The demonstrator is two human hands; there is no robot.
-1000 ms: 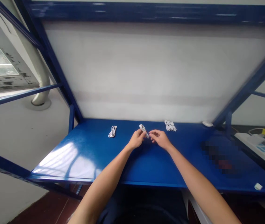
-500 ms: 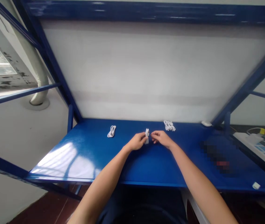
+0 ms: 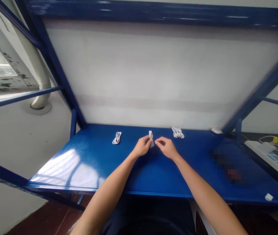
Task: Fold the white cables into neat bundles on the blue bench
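Observation:
A folded white cable (image 3: pixel 151 134) is pinched upright between the thumb and fingers of my left hand (image 3: pixel 141 146), above the middle of the blue table. Just right of it is my right hand (image 3: pixel 167 147), its thumb and fingertips pressed together and pointing at the cable. A small gap shows between those fingertips and the cable. Whether anything thin is in that pinch, I cannot make out. Another coiled white cable (image 3: pixel 117 137) lies on the table to the left. Several bundled white cables (image 3: pixel 178 132) lie side by side beyond my right hand.
The blue table (image 3: pixel 160 179) meets a pale back panel (image 3: pixel 163 71) framed by blue bars. At the right are a white power strip (image 3: pixel 273 160), a small white block (image 3: pixel 269 196) and a blurred dark object (image 3: pixel 229 166). A white rounded item (image 3: pixel 216 131) sits by the back right corner.
My left hand and the cable have shifted slightly left and away from me. My right hand has moved left too, and its fingertips have come together.

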